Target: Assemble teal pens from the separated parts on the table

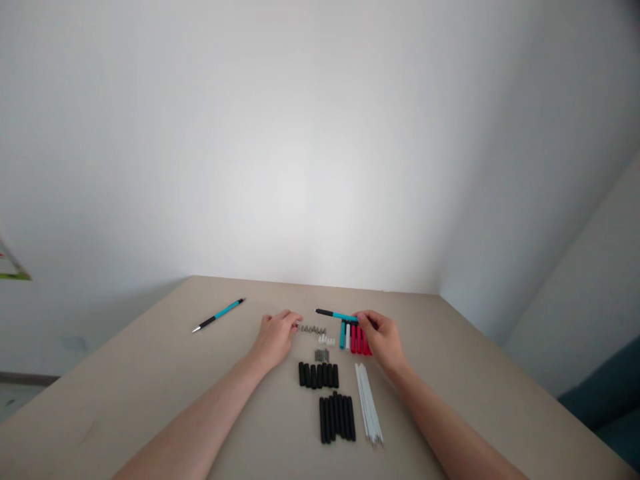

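My right hand (383, 337) pinches a blue pen barrel with a black grip (340, 315), held roughly level with the grip end pointing left. No silver cone shows on that end. My left hand (276, 337) is closed in a pinch at the left end of a row of small metal pen tips (313, 329); the piece at its fingertips looks like one of them, partly hidden. Below that row lie small clear plastic parts (327, 340) and a group of springs (322, 355). Under my right hand are blue, white and red barrels (353, 339), partly covered.
A whole blue and black pen (219, 315) lies at the left of the beige table (125, 393). Black grips (319, 375), longer black tubes (337, 418) and white refills (369, 405) are laid out nearer me. A wall (310, 167) stands behind the table.
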A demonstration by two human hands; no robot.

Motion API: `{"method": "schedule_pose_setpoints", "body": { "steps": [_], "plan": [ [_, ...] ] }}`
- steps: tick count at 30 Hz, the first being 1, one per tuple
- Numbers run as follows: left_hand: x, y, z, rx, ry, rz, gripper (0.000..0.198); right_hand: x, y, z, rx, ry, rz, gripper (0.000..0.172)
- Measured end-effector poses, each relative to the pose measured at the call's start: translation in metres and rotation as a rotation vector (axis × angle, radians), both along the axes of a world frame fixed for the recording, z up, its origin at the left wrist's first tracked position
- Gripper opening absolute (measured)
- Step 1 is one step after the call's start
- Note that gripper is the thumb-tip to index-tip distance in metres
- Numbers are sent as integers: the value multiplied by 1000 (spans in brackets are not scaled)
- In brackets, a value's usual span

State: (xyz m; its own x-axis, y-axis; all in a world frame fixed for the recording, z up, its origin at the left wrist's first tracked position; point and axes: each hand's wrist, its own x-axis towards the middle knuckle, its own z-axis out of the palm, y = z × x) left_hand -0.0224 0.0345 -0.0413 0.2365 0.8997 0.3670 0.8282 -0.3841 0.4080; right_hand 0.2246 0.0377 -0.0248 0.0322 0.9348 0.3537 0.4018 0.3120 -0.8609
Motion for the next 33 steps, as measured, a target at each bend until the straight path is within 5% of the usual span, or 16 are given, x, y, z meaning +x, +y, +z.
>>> {"method": "schedule_pose_setpoints", "body": {
  "steps": [12,20,33],
  "plan": [
    [2,-4,9,38,-64,27,32,-4,-2,-2,0,4,42,38],
    [1,-14,28,274,-38,-175,13,-14,-14,8,-29,-73,116,37],
    [3,-23,35,293,101,-254,16,-18,-16,9,-146,-25,203,42]
  ]
}}
